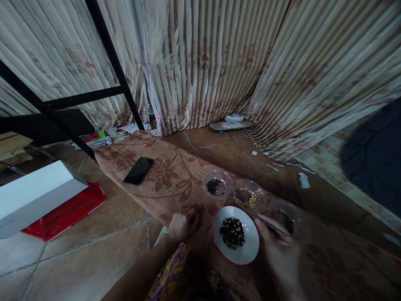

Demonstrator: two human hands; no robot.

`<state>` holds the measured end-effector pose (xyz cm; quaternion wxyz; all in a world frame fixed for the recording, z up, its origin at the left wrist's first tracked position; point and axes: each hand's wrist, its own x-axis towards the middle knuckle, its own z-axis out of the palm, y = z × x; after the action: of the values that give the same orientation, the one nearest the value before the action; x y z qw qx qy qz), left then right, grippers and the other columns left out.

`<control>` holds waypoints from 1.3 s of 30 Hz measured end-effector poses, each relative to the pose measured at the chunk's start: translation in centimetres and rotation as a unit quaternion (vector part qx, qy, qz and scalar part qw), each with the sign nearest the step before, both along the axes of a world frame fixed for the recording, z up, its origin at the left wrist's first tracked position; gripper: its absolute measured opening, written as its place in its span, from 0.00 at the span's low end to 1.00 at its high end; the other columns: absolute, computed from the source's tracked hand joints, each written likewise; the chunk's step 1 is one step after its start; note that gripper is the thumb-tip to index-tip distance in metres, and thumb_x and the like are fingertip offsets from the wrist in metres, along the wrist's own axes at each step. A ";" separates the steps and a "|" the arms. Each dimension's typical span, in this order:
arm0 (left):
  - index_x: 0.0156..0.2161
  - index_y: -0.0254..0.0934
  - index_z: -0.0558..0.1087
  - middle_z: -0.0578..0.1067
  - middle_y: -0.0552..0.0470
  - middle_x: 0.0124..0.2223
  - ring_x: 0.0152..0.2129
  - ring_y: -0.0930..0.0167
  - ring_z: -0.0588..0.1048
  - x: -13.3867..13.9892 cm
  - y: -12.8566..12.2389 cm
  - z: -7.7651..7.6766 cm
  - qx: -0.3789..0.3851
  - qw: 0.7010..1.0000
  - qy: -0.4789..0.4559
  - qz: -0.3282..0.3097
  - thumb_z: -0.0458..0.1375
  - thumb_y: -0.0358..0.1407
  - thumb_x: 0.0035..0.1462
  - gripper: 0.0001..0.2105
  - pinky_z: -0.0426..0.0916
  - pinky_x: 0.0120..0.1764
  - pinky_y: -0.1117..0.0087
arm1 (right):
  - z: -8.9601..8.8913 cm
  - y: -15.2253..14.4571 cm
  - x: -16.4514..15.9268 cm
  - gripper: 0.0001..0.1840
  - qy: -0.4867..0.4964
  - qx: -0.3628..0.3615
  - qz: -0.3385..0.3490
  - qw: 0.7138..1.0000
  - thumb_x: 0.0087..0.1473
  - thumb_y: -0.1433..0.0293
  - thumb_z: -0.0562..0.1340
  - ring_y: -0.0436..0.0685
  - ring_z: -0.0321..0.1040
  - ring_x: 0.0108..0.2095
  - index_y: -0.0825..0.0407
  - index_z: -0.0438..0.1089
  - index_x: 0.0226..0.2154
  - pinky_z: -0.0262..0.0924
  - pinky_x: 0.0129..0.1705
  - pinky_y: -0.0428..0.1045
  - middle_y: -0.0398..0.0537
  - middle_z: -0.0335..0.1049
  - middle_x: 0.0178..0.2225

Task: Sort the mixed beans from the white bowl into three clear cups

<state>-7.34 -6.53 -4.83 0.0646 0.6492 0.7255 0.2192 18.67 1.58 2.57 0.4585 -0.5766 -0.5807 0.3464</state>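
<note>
My right hand [275, 246] grips slim metal tweezers [272, 225], their tips pointing left over the far rim of a white bowl with a red edge [250, 240]. Dark beans mixed with yellow grains [232, 232] lie in the bowl. My left hand [183, 224] rests closed on the cloth, left of the bowl, with nothing visible in it. Beyond the bowl stand three clear plastic cups: the left cup [226, 177] has dark beans, the middle cup [255, 188] has yellow grains, and the right cup [296, 213], partly behind my right hand, has something dark.
A brown flowered cloth [169, 184] covers the narrow bench, with a black phone [138, 170] towards its far left end. A white box [40, 192] and a red packet [69, 209] are on the left. A skateboard [232, 125] lies by the curtains [203, 62].
</note>
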 end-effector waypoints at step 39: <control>0.28 0.38 0.66 0.74 0.52 0.29 0.27 0.72 0.72 0.1 -0.1 -0.1 -0.002 1.000 0.017 0.015 0.51 0.38 0.64 0.13 0.58 0.30 0.73 | -3.9 -6.8 5.2 0.20 -0.072 -0.081 0.026 0.994 0.49 0.51 0.64 0.63 0.75 0.43 0.48 0.80 0.33 0.70 0.43 0.53 0.53 0.79 0.41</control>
<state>-7.26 -6.59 -4.88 0.0501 0.6418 0.7366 0.2073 23.91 -5.21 -1.34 0.3581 -0.6200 -0.5969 0.3621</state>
